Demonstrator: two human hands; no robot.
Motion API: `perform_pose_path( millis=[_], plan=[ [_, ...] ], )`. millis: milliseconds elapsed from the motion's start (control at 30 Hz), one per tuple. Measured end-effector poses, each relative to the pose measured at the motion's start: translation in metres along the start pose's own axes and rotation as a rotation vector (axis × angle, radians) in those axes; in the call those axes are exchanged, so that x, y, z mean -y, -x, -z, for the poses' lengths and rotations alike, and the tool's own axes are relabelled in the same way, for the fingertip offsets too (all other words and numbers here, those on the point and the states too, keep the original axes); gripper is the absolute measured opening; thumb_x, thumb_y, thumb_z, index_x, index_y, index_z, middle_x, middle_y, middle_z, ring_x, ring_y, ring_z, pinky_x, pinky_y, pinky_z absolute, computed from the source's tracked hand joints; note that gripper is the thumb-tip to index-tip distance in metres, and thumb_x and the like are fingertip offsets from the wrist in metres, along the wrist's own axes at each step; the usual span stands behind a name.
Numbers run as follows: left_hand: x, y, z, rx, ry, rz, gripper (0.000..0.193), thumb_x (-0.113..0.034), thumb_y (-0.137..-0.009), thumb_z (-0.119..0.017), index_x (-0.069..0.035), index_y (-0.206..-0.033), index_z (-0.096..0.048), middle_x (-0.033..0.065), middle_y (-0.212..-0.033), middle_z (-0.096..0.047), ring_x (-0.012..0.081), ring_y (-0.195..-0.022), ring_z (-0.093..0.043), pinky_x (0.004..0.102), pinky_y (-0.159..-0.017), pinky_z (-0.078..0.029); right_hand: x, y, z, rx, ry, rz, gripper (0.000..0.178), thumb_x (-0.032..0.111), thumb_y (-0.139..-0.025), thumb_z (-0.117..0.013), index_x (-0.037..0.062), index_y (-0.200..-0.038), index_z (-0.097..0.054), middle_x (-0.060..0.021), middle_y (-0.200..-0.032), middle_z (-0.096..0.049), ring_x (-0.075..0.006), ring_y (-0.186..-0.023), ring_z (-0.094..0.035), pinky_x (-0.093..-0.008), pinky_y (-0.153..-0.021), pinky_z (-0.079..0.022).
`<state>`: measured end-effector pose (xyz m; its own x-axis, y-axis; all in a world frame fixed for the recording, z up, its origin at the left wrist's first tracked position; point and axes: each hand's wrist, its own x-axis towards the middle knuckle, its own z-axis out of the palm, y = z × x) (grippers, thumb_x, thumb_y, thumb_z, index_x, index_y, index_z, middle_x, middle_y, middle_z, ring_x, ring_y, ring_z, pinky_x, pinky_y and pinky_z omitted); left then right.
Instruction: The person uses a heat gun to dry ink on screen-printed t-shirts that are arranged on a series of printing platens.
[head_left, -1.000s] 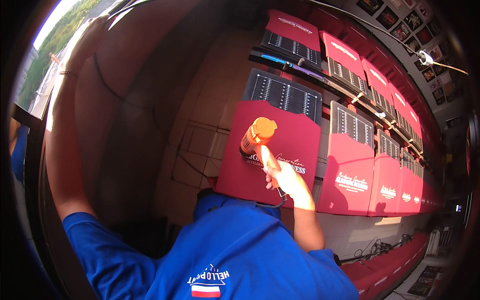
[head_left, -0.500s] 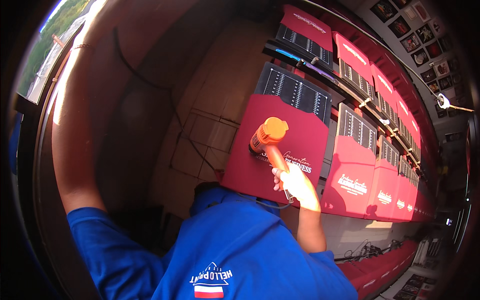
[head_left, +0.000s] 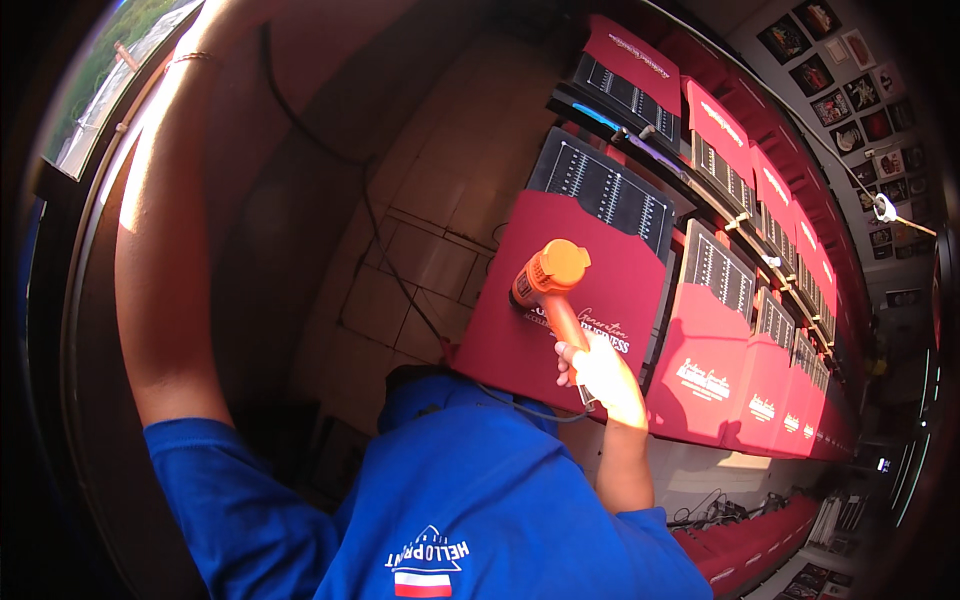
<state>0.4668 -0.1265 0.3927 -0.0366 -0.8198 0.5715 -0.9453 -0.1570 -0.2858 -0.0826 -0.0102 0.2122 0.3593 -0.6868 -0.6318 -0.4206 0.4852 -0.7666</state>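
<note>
My right hand (head_left: 608,378) is wrapped round the handle of an orange hair dryer (head_left: 562,268), whose cord runs from the handle's end. Its dark nozzle points left, just over the white print of a dark red cloth (head_left: 510,330); I cannot tell if it touches. This cloth lies over a black board (head_left: 600,185) with white scale marks at its bare far end. My left arm (head_left: 165,290) stretches up the left side along a frame by a window. Only part of my left hand (head_left: 232,14) shows at the upper edge, its fingers hidden.
More boards with printed red cloths (head_left: 700,370) stand in a row to the right, and another row (head_left: 632,62) lies behind a rail. A black cable (head_left: 375,215) hangs over the tiled floor (head_left: 430,250). Pictures (head_left: 832,108) cover the far right wall.
The whole view has shifted slightly, so things sit a little further right and lower. My right hand keeps the hair dryer over nearly the same spot of the cloth.
</note>
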Motion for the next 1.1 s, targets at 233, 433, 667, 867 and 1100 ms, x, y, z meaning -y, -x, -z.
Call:
perform_pose_path(
  millis=[233, 433, 667, 867, 1100],
  plan=[
    [-0.003, -0.002, -0.014, -0.007, 0.037, -0.005, 0.043, -0.040, -0.099, -0.047, -0.005, -0.122, -0.059, 0.0199, -0.111, -0.063, 0.0332, -0.107, -0.058, 0.0426, -0.092, -0.044, -0.004, -0.008, 0.001, -0.086, 0.057, -0.014, 0.024, 0.022, -0.093, -0.061, -0.0008, -0.102, -0.058, -0.0021, -0.072, -0.056, -0.0117, -0.059, -0.060, -0.0258, -0.055, -0.049],
    [-0.003, 0.000, -0.011, -0.001, 0.044, 0.009, 0.043, -0.040, -0.099, -0.047, -0.005, -0.121, -0.059, 0.0199, -0.110, -0.063, 0.0330, -0.106, -0.058, 0.0427, -0.091, -0.044, 0.008, 0.001, 0.007, -0.059, 0.073, -0.029, 0.023, 0.020, -0.093, -0.060, -0.0009, -0.101, -0.058, -0.0020, -0.071, -0.055, -0.0115, -0.058, -0.059, -0.0262, -0.055, -0.049],
    [-0.003, -0.004, -0.012, 0.010, 0.054, 0.017, 0.042, -0.039, -0.099, -0.048, -0.005, -0.120, -0.060, 0.0198, -0.108, -0.063, 0.0327, -0.104, -0.058, 0.0427, -0.090, -0.045, 0.001, 0.001, 0.011, -0.057, 0.066, -0.017, 0.023, 0.020, -0.092, -0.061, -0.0011, -0.101, -0.058, -0.0022, -0.071, -0.055, -0.0117, -0.058, -0.059, -0.0263, -0.056, -0.049],
    [-0.002, -0.004, -0.010, 0.025, 0.039, 0.029, 0.042, -0.039, -0.099, -0.048, -0.004, -0.119, -0.060, 0.0198, -0.107, -0.063, 0.0325, -0.102, -0.058, 0.0428, -0.089, -0.045, -0.010, 0.000, 0.017, -0.062, 0.073, 0.016, 0.025, 0.022, -0.093, -0.061, -0.0010, -0.103, -0.059, -0.0028, -0.073, -0.056, -0.0121, -0.060, -0.060, -0.0269, -0.057, -0.050],
    [0.001, -0.004, -0.012, 0.039, 0.035, 0.048, 0.042, -0.039, -0.099, -0.048, -0.004, -0.118, -0.060, 0.0198, -0.105, -0.063, 0.0323, -0.100, -0.059, 0.0428, -0.087, -0.045, -0.015, 0.005, 0.026, -0.062, 0.032, 0.009, 0.023, 0.016, -0.093, -0.061, -0.0020, -0.106, -0.058, -0.0031, -0.073, -0.057, -0.0126, -0.059, -0.060, -0.0274, -0.058, -0.052]
  ],
)
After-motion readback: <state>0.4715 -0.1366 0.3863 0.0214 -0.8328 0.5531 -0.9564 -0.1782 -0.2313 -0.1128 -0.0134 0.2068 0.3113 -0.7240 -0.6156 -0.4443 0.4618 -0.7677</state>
